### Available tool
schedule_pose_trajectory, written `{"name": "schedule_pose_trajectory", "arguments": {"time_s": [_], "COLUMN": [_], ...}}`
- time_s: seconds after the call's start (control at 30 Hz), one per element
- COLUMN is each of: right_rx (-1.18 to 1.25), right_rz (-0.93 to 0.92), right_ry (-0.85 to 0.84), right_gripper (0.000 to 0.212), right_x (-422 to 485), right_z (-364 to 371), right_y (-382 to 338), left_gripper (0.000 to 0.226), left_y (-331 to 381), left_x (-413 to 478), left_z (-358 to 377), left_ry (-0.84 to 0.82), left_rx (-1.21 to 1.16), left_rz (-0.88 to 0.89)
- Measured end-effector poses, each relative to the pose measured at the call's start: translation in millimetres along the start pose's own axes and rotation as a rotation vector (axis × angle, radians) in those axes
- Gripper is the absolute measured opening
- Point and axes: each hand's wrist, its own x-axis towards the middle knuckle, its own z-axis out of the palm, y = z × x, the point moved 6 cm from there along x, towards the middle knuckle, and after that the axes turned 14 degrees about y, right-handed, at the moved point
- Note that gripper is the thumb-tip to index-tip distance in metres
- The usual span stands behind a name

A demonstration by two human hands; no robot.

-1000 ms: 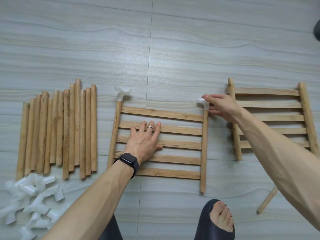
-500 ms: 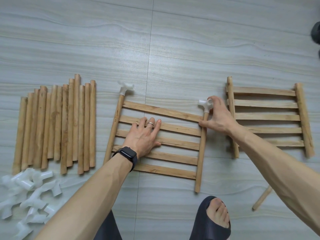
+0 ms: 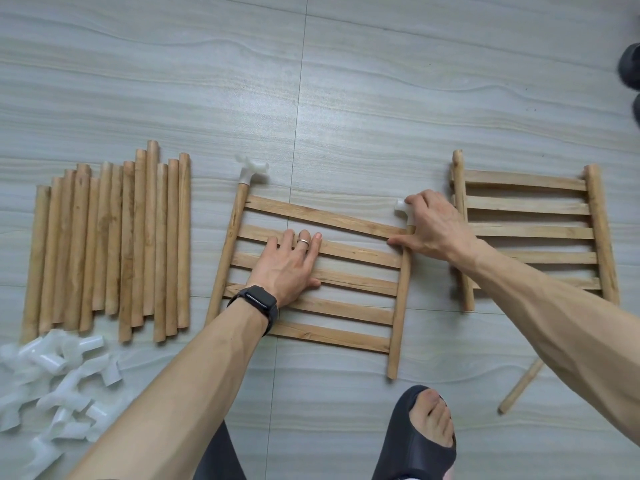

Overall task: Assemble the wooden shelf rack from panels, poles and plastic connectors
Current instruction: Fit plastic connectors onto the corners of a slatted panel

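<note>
Early days, I judge: loose plastic connectors (image 3: 59, 379) and spare poles (image 3: 110, 244) wait nearby on the floor; left hand (image 3: 287, 265) lies spread flat on the middle panel (image 3: 311, 271), right hand (image 3: 433, 226) pinching its second corner connector (image 3: 403, 209); another panel (image 3: 530, 230) lies untouched beyond

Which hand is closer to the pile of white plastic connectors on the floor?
Left. The left hand lies flat on the middle panel, up and right of the connector pile. The right hand is farther right, at that panel's far corner.
</note>
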Motion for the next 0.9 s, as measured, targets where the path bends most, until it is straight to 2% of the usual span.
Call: {"name": "schedule_pose_trajectory", "arguments": {"time_s": [0.2, 0.43, 0.5, 0.6, 0.7, 0.9], "right_rx": [0.000, 0.128, 0.124, 0.049, 0.006, -0.062], "right_rz": [0.023, 0.218, 0.285, 0.340, 0.304, 0.012], "right_ry": [-0.019, -0.088, -0.065, 0.064, 0.115, -0.046], "right_gripper": [0.087, 0.086, 0.082, 0.074, 0.070, 0.063], "right_x": [3, 0, -4, -16, -36, -72], "right_z": [-3, 1, 4, 7, 8, -8], "right_y": [-3, -2, -2, -9, -30, -96], "left_gripper": [0.088, 0.086, 0.085, 0.083, 0.075, 0.056], "left_y": [0, 0, 2, 5, 5, -34], "left_x": [1, 2, 5, 10, 8, -52], "left_z": [1, -3, -4, -6, -16, -57], "left_ry": [-0.005, -0.032, -0.036, -0.021, -0.013, 0.027], "left_rx": [0.003, -0.139, -0.157, -0.201, -0.181, -0.153], "left_rz": [0.000, -0.108, -0.151, -0.211, -0.202, -0.258]}}
